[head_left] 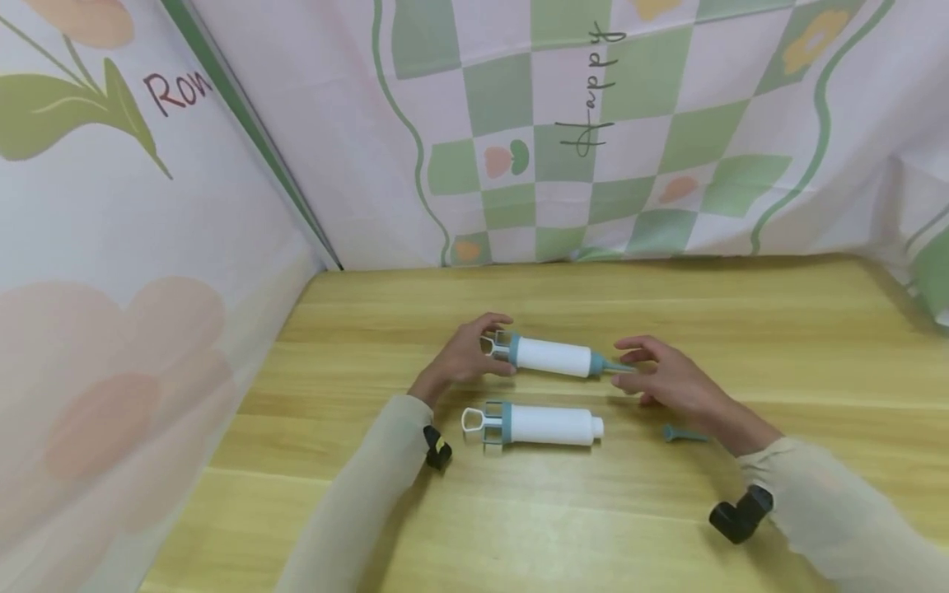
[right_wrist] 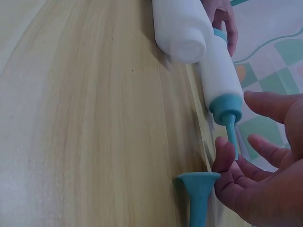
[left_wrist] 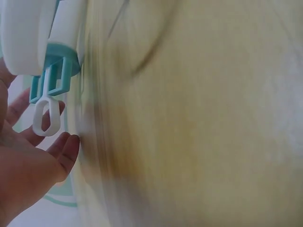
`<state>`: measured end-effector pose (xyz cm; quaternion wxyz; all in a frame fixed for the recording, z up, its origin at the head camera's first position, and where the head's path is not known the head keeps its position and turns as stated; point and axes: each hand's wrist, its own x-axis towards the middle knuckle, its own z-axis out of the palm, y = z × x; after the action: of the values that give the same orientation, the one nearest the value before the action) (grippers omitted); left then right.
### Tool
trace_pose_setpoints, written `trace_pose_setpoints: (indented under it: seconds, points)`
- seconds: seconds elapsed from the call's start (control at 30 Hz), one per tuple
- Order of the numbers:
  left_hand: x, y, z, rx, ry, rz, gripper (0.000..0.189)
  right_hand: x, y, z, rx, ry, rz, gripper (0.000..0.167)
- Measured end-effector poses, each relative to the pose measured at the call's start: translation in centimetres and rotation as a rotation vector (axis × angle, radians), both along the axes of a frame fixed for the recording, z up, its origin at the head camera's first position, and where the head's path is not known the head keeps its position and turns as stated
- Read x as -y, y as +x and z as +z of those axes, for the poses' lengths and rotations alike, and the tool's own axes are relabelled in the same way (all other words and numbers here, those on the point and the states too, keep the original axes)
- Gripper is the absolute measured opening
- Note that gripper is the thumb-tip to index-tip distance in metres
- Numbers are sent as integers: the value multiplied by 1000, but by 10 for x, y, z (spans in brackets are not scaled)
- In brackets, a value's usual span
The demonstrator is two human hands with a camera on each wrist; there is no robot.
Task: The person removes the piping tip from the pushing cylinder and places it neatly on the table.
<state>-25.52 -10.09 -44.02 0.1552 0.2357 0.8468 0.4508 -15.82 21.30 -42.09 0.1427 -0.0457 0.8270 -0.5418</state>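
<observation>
A large white syringe (head_left: 553, 356) with a teal collar and a slim teal tip (right_wrist: 230, 132) lies on the table, its tip pointing right. My left hand (head_left: 461, 356) surrounds its handle end. In the left wrist view, those fingers are loosely bent beside the white pull ring (left_wrist: 46, 117). At the tip is my right hand (head_left: 673, 380), thumb and fingers spread apart around it. Nearer to me lies a second white syringe (head_left: 552, 424), whose white front end has no teal tip. A loose teal nozzle (head_left: 684, 434) with a flared end rests beside the right wrist.
The wooden table (head_left: 578, 519) ends at a printed cloth (head_left: 563, 189) hanging behind it. Another cloth (head_left: 148, 329) hangs along the left side. Black wrist cameras (head_left: 741, 515) sit on both sleeves.
</observation>
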Motion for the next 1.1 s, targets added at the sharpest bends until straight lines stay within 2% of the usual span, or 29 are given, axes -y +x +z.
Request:
trace_pose_setpoints:
  seconds: [0.43, 0.57, 0.77, 1.1]
  points:
    - [-3, -2, 0, -24, -6, -32, 75, 14, -9, -2, 16, 34, 1, 63]
    - [-3, -2, -1, -29, -5, -35, 72, 15, -11, -3, 29, 42, -29, 61]
    - [-2, -3, -2, -28, 5, -26, 63, 19, -14, -5, 77, -9, -83, 57]
    - [-2, -2, -4, -16, 31, -5, 55, 22, -15, -7, 90, -31, -126, 47]
